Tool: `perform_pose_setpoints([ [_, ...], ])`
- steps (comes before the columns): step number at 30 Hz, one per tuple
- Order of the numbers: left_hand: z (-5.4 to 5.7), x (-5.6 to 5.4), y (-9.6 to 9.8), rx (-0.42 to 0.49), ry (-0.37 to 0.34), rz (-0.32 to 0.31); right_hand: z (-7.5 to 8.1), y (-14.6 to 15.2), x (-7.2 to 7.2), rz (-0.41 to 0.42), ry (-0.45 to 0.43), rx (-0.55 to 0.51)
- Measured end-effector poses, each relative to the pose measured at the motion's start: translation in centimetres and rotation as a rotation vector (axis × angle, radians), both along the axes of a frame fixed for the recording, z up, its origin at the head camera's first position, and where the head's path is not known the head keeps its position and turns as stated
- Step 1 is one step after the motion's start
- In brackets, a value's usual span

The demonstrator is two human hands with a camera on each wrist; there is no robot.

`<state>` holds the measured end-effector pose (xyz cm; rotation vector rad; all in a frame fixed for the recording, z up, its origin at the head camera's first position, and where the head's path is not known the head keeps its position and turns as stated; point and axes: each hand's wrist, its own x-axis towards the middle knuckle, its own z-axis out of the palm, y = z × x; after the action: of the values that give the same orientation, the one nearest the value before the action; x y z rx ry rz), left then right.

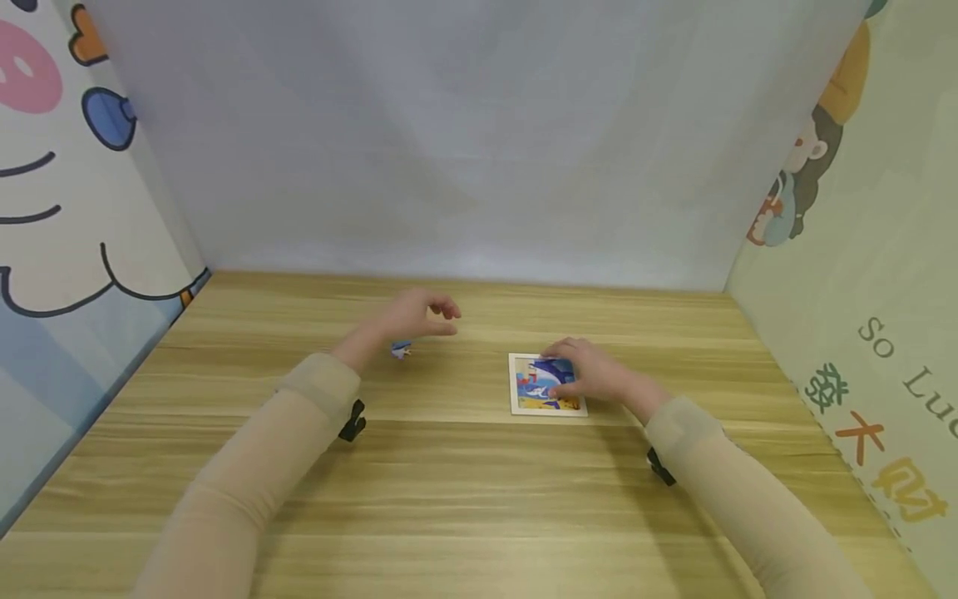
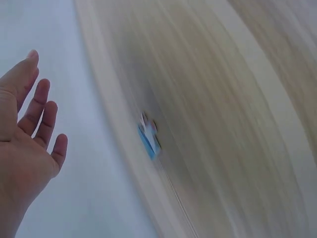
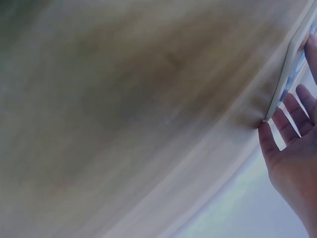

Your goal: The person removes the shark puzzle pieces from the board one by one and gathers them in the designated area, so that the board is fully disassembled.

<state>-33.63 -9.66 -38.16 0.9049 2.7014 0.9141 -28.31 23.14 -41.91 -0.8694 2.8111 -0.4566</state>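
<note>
resting on the framed picture [image 1: 514,387], the right hand [image 1: 591,372] had its fingers at the far edge and its thumb over the printed surface. its fingers were spread and only gently bent; the right wrist view showed the little finger at a corner of the frame. how firmly the hand pressed could not be told. the framed picture lay beneath these fingertips and extended to their left, with its white border exposed on the side toward the person. relative to the left hand [image 1: 413,316], it lay to the right and nearer the person, well apart from the fingertips.

the left hand was held above the table [image 1: 479,507], with a wide gap between thumb and fingers and nothing in its grasp. a small blue-and-white piece [image 1: 401,350] lay on the table just beside the left hand, on the side toward the person and close to the wrist; its outline was blurred in the left wrist view. the hand did not touch it. beige sleeves [image 1: 243,474] covered both forearms behind the hands.
</note>
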Motion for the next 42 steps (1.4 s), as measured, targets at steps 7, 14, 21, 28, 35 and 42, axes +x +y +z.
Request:
perform_pose_setpoints([
  [7,-0.2,0.8,3.4,-0.019,0.138,-0.036,-0.2,0.0,0.5,-0.043,0.034,0.021],
  [14,-1.6,1.6,6.1,-0.088,0.142,-0.046,-0.3,0.0,0.8,-0.088,0.028,-0.002],
  [21,-2.6,2.3,8.5,-0.141,0.090,-0.064,0.4,0.4,1.0,-0.053,0.015,-0.026],
  [28,-3.5,2.7,10.4,-0.188,0.063,-0.075,1.1,1.3,0.7,0.001,-0.080,0.019],
  [35,-3.8,3.2,11.5,-0.263,0.070,-0.071,1.1,1.6,0.8,0.010,-0.085,0.021],
  [42,-3.8,3.1,11.5,-0.273,0.068,-0.064,0.9,1.6,1.1,-0.012,-0.060,0.008],
])
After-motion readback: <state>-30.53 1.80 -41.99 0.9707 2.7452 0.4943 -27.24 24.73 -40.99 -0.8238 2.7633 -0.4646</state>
